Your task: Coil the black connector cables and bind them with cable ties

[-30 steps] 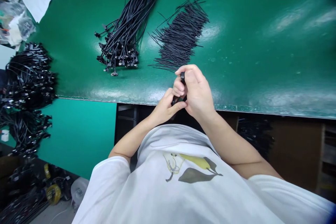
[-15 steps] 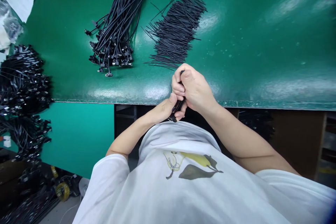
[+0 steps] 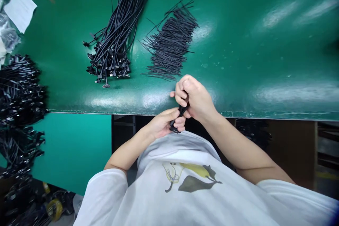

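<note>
Looking down from the person's head, two bare hands meet just above a white shirt (image 3: 169, 197) printed with pears, at the near edge of a green worktop (image 3: 251, 77). The left hand (image 3: 160, 126) and the right hand (image 3: 197, 99) both hold one black cable (image 3: 181, 112). The left fingers (image 3: 178, 120) curl around its lower part, while the right fingers (image 3: 182, 88) fold closely over its upper part, and neither hand is spread wide. A small dark plug (image 3: 174, 130) sticks out just below the left fingers, toward the shirt. The cable's upper end is hidden by the right fingers.

Just beyond the fingers lies a pile of short black strips (image 3: 171, 46), not touching them. Farther out, past the left fingers, a long bundle of black cables (image 3: 113, 46) rests on the worktop, its plugs gathered at the near end. Well past the left fingers, a large heap of black cables (image 3: 19, 91) sits beyond the worktop's edge. One cable is in hand, and the pile, bundle and heap lie apart from it; how many pieces are finished cannot be told.

Compared with half a second earlier, the left hand sits slightly nearer the shirt, and the worktop's contents appear a little lower in view.
</note>
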Demonstrator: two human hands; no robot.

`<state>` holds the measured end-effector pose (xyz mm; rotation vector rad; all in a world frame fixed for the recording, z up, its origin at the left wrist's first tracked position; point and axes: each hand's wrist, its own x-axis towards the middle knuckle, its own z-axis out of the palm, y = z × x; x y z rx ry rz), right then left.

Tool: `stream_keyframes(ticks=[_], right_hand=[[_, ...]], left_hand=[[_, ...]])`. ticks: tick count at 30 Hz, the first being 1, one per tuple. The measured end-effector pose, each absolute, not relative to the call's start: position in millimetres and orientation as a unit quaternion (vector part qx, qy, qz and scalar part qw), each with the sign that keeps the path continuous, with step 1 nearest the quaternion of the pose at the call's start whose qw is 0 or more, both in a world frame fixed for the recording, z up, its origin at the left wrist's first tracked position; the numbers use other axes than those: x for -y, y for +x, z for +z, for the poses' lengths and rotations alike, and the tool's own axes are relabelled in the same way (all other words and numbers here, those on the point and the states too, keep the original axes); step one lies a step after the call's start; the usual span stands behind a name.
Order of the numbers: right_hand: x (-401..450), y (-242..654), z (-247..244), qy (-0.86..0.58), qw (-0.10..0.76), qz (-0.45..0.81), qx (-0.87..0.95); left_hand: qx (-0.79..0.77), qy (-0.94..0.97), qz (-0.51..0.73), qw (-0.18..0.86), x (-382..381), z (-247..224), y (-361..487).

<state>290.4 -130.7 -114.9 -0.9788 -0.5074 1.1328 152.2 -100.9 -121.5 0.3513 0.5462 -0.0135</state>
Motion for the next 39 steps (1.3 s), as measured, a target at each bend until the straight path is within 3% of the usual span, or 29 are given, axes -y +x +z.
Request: stream_keyframes(ticks=[4, 7, 9, 13, 16, 22, 26, 28, 31, 34, 36, 39], right_hand=[[135.7, 292.5, -114.7, -0.474, 0.711, 0.462, 0.238], [133.5, 310.2, -116.3, -0.498, 0.660, 0.457, 0.330], [122.9, 337.5, -122.8, -0.558, 0.602, 0.407, 0.400], [83.5, 404.9, -151.6, -0.766, 0.412, 0.154, 0.469], [64.8, 434.9, -171.0, -0.802, 0.293, 0.104, 0.510], [116.0, 420.8, -156.8, -0.808, 0.302, 0.083, 0.500], [165.3, 367.1, -137.6, -0.711, 0.374, 0.282, 0.524], [179.0, 339.4, -133.4, -0.644, 0.390, 0.311, 0.580], [185.0, 313.0, -130.1, -0.637, 0.361, 0.177, 0.658], [178.6, 305.9, -123.7, -0.635, 0.259, -0.029, 0.727], [170.8, 307.7, -117.1, -0.565, 0.209, -0.139, 0.786], [159.4, 313.5, -107.6, -0.428, 0.204, -0.206, 0.856]], left_hand=[[-0.277, 0.182, -0.040, 0.943, 108.0, -130.3, 150.9], [-0.289, 0.190, -0.021, 0.938, 107.8, -127.7, 150.0], [-0.309, 0.220, 0.042, 0.924, 102.4, -122.5, 148.7], [-0.349, 0.285, 0.166, 0.877, 87.2, -113.7, 145.8], [-0.351, 0.299, 0.179, 0.869, 82.1, -112.6, 144.5], [-0.341, 0.293, 0.175, 0.876, 83.2, -112.1, 145.6], [-0.319, 0.287, 0.143, 0.892, 86.4, -112.1, 153.7], [-0.314, 0.311, 0.141, 0.886, 88.2, -115.9, 157.5], [-0.335, 0.431, 0.168, 0.821, 89.8, -125.1, 158.5], [-0.364, 0.579, 0.166, 0.711, 89.2, -132.7, 155.3], [-0.357, 0.646, 0.155, 0.657, 87.7, -134.3, 152.6], [-0.330, 0.690, 0.135, 0.630, 84.9, -131.9, 148.8]])
